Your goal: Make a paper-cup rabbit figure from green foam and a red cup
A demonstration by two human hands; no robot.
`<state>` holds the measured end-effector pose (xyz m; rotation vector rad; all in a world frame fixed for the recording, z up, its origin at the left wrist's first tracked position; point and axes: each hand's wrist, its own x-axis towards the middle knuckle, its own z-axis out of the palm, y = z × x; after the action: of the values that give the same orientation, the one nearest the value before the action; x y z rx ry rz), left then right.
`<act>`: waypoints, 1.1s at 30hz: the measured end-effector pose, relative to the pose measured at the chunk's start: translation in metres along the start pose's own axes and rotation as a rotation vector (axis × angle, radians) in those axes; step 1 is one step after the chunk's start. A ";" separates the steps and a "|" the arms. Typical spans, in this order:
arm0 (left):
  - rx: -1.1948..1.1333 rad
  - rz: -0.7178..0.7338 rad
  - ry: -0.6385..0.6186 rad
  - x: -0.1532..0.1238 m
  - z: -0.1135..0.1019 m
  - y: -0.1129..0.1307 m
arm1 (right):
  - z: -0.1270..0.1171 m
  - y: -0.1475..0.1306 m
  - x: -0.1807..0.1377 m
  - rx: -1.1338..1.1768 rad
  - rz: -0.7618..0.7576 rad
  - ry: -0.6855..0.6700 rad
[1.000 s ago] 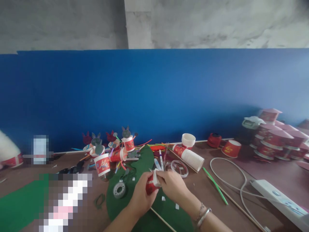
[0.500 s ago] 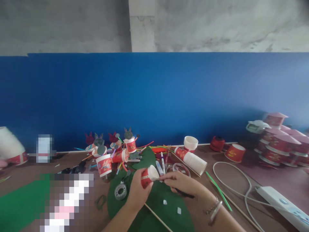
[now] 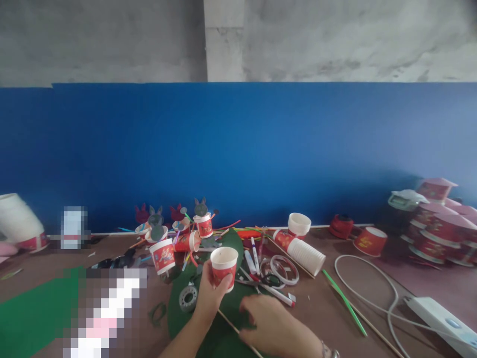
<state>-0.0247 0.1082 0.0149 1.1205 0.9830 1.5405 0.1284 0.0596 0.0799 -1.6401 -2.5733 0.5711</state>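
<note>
My left hand (image 3: 208, 298) is wrapped round a small red and white paper cup (image 3: 223, 268), holding it upright above a green felt sheet (image 3: 223, 333). My right hand (image 3: 270, 325) is low over the same felt with its fingers curled down onto it; what they hold, if anything, I cannot make out. Scissors (image 3: 268, 279), marker pens (image 3: 254, 251) and a thin wooden stick (image 3: 238, 330) lie close by.
Decorated cups with felt ears (image 3: 203, 221) and straws cluster behind. A lying stack of white cups (image 3: 303, 251), tape rings (image 3: 285, 262), a tape roll (image 3: 187, 297), a green stick (image 3: 345, 301), a white cable (image 3: 372, 283), a power strip (image 3: 443, 323) and stacked red bowls (image 3: 443, 223) lie right.
My left hand turned the cup from tilted to upright. My right hand left the cup's rim and dropped to the green felt. The view shifted slightly.
</note>
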 end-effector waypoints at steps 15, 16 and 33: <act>-0.005 -0.025 0.007 -0.004 0.004 0.016 | -0.057 0.032 -0.026 0.429 0.038 -0.272; -0.004 -0.033 0.004 -0.005 0.004 0.017 | -0.059 0.032 -0.024 0.528 0.068 -0.278; 0.048 0.005 -0.071 -0.008 0.002 0.013 | -0.052 0.030 -0.016 0.734 0.120 -0.253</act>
<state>-0.0252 0.0981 0.0262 1.2035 0.9746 1.4779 0.1730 0.0715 0.1212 -1.5053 -1.9922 1.5802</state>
